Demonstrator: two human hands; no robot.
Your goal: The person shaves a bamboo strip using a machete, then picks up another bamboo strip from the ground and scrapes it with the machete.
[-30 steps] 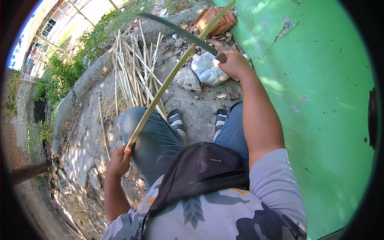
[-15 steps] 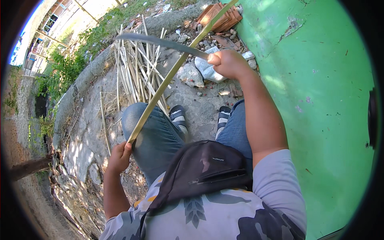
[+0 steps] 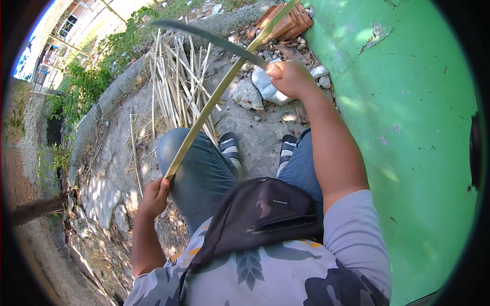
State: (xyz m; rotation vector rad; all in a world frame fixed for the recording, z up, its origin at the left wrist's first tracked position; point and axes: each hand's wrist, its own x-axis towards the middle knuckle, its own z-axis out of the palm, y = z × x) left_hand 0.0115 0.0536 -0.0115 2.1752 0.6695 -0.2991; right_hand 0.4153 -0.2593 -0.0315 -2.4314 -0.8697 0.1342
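Low at the left, my left hand (image 3: 154, 198) is closed around the near end of a long, flat yellow-green bamboo strip (image 3: 205, 111). From there the strip slants across my left knee toward the far right. My right hand (image 3: 291, 80), closed as well, grips a machete (image 3: 204, 35) with a long, slightly curved dark blade. Its handle is hidden in my fist. The blade crosses the far part of the strip and appears to touch it, with the tip pointing to the far left.
A heap of pale split strips (image 3: 176, 84) lies on the ground beyond my left knee. Rocks (image 3: 246, 94) and stacked reddish tiles (image 3: 292, 23) lie ahead. A green surface (image 3: 408, 153) spans the right side. A low curved concrete edge (image 3: 109, 97) borders plants (image 3: 84, 94) at left.
The machete has tilted, its tip swinging farther from me, and it now crosses the strip slightly farther along. My left hand holds the strip nearly still.
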